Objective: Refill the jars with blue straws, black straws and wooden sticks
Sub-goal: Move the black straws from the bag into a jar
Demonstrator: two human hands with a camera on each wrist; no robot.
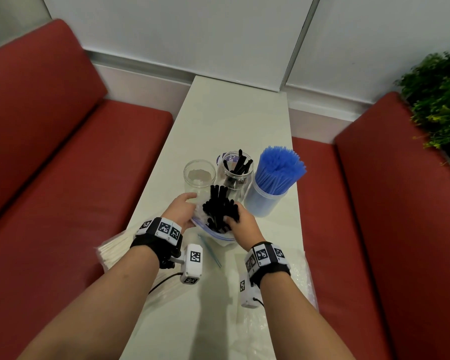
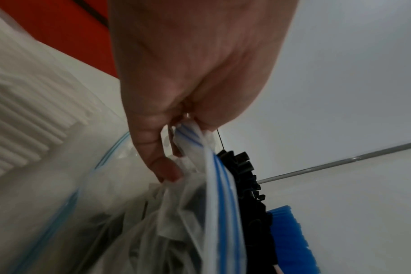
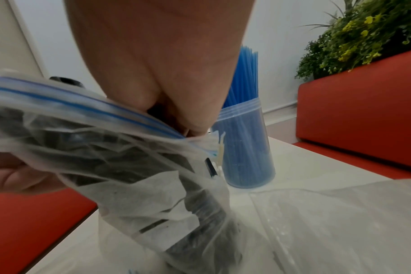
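Observation:
A clear zip bag (image 1: 218, 233) with a blue seal holds a bundle of black straws (image 1: 220, 206) that stick out of its mouth. My left hand (image 1: 183, 207) pinches the bag's rim (image 2: 194, 140) on the left. My right hand (image 1: 240, 220) reaches into the mouth and grips the black straws (image 3: 157, 111). Behind stand three jars: an empty clear jar (image 1: 200, 175), a jar with a few black straws (image 1: 235, 168), and a jar full of blue straws (image 1: 273, 178).
A stack of pale wooden sticks (image 1: 115, 250) lies at the table's left edge. An empty clear bag (image 1: 278, 276) lies under my right wrist. Red bench seats (image 1: 63, 165) flank the narrow white table (image 1: 234, 118); a green plant (image 1: 437, 94) stands at the right.

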